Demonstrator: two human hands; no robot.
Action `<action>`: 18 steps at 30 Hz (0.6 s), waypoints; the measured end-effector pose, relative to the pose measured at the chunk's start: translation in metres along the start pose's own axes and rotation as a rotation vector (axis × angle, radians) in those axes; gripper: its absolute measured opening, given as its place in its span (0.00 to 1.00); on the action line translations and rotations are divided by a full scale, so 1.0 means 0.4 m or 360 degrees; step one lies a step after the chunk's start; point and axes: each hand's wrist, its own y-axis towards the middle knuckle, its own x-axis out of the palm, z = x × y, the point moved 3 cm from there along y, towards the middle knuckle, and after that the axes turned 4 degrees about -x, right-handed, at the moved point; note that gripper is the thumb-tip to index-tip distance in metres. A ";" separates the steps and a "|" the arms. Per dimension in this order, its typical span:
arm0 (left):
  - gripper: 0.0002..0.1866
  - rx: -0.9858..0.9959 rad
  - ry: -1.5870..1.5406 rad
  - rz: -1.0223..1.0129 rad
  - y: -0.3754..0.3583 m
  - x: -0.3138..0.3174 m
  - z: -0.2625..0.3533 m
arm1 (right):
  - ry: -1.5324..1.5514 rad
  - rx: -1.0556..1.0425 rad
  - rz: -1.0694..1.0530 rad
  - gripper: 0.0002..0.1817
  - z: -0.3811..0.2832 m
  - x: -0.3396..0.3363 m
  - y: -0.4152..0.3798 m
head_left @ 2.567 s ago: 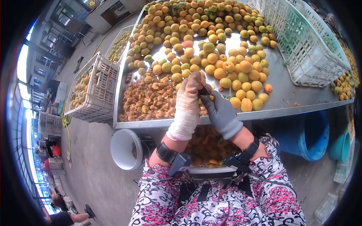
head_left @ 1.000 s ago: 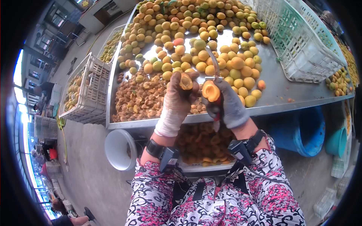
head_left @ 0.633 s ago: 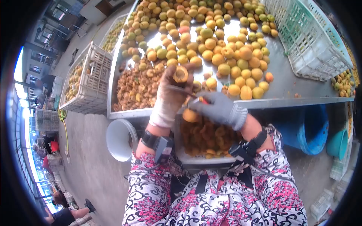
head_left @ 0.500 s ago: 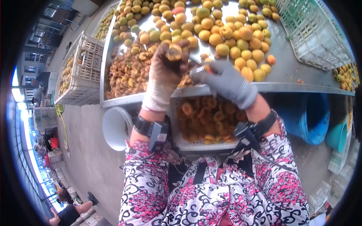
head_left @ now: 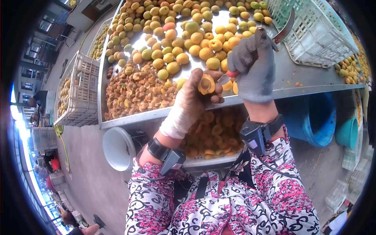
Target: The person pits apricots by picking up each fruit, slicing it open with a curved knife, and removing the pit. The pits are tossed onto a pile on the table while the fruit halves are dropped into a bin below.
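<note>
My left hand (head_left: pixel 194 98), in a stained white glove, is closed on a halved apricot (head_left: pixel 206 84), its cut face with a hollow showing. Close to its right, my right hand (head_left: pixel 254 68), in a grey glove, grips a tool with a red handle (head_left: pixel 232 73). A curved blade (head_left: pixel 285 28) sticks out at the upper right of that fist. Whole apricots (head_left: pixel 196 37) cover much of the metal table (head_left: pixel 291 80) beyond my hands. Brown pits (head_left: pixel 137 94) are heaped on its left part. Below my hands, a crate holds apricot halves (head_left: pixel 215 133).
A white bucket (head_left: pixel 117 149) stands on the floor at left, near a crate of fruit (head_left: pixel 80 88). Another crate (head_left: pixel 319 43) rests on the table at right. A blue barrel (head_left: pixel 319 121) and a teal basin (head_left: pixel 347 133) are below. A person's arm (head_left: pixel 91 230) shows at lower left.
My right hand has risen and turned, and the curved blade now shows. My left hand has moved right and down, with the cut face of the apricot half now visible. The view has shifted slightly.
</note>
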 end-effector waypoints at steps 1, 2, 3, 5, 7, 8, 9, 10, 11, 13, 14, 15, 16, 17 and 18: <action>0.25 -0.0028 -0.0035 0.0016 0.001 0.000 -0.008 | -0.0134 -0.0033 0.0081 0.23 -0.006 0.010 -0.004; 0.25 -0.0031 -0.0030 0.0004 0.004 0.000 -0.013 | -0.0133 -0.0020 0.0091 0.22 0.000 0.008 -0.005; 0.23 -0.0033 -0.0060 -0.0039 0.006 -0.001 -0.016 | -0.0136 -0.0030 0.0093 0.22 0.001 0.014 -0.008; 0.21 -0.0035 -0.0088 -0.0078 0.006 0.001 -0.018 | -0.0262 -0.0062 0.0081 0.21 0.006 0.029 -0.019; 0.21 -0.0026 0.0013 -0.0059 0.005 0.004 -0.016 | -0.0303 -0.0068 0.0072 0.20 0.006 0.040 -0.026; 0.21 -0.0024 0.0015 -0.0060 0.003 0.012 -0.015 | -0.0347 -0.0083 0.0099 0.19 0.010 0.043 -0.030; 0.20 -0.0010 0.0022 0.0059 0.001 0.021 -0.015 | -0.0390 -0.0099 0.0126 0.19 0.013 0.046 -0.035; 0.19 0.0004 0.0027 0.0178 -0.001 0.026 -0.017 | -0.0508 -0.0141 0.0183 0.17 0.017 0.052 -0.041; 0.19 0.0006 0.0028 0.0177 0.000 0.029 -0.023 | -0.0507 -0.0143 0.0181 0.17 0.022 0.058 -0.046; 0.18 0.0864 0.1509 0.0235 -0.010 0.051 0.000 | -0.0821 -0.0345 0.0197 0.16 0.023 0.066 -0.053; 0.18 0.0867 0.1510 0.0237 -0.009 0.049 0.004 | -0.0668 -0.0248 0.0205 0.18 0.044 0.054 -0.049; 0.16 0.0514 0.0852 0.0169 0.001 0.035 -0.002 | -0.0667 -0.0247 0.0201 0.18 0.043 0.054 -0.043; 0.14 0.0158 0.0195 0.0095 0.005 0.027 -0.013 | -0.0454 -0.0128 0.0203 0.20 0.042 0.050 -0.038; 0.14 0.0161 0.0195 0.0095 -0.001 0.029 -0.009 | -0.0241 -0.0009 0.0203 0.22 0.043 0.043 -0.031; 0.13 0.0099 0.0077 0.0065 -0.011 0.036 -0.006 | -0.0073 -0.0012 0.0181 0.25 0.040 0.031 -0.016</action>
